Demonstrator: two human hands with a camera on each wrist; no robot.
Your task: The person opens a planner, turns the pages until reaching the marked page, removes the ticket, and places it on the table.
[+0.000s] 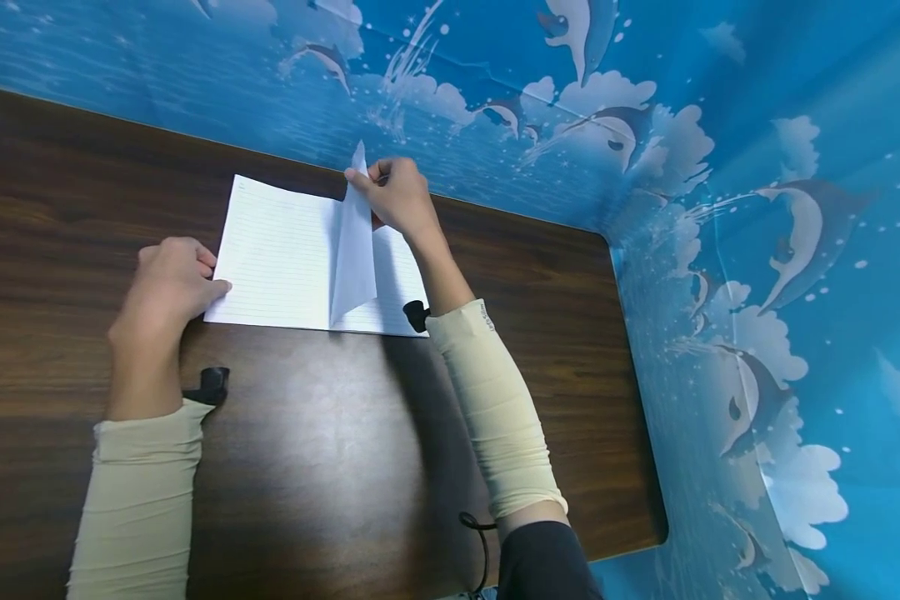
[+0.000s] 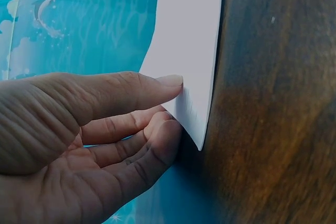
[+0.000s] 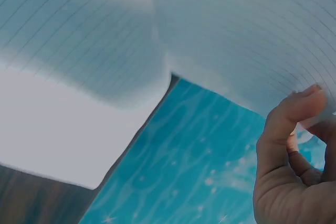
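A lined notebook (image 1: 277, 250) lies spread on the dark table, its left page flat. One notebook page (image 1: 355, 250) stands nearly upright at the middle fold. My right hand (image 1: 401, 196) pinches that page near its top corner, thumb and fingertips on the paper; in the right wrist view the raised page (image 3: 226, 30) slopes up to the fingers. At the notebook's left edge is my left hand (image 1: 171, 279), its thumb on top of the paper and its fingers curled at the edge. The left wrist view shows that thumb and fingers gripping the notebook's edge (image 2: 189, 40).
The brown wooden table (image 1: 307, 467) ends at a blue curtain (image 1: 450, 108) printed with dolphins, behind and to the right. A black cable (image 1: 485, 550) hangs near the front edge by the right arm. Small black cameras (image 1: 212, 386) sit at both wrists.
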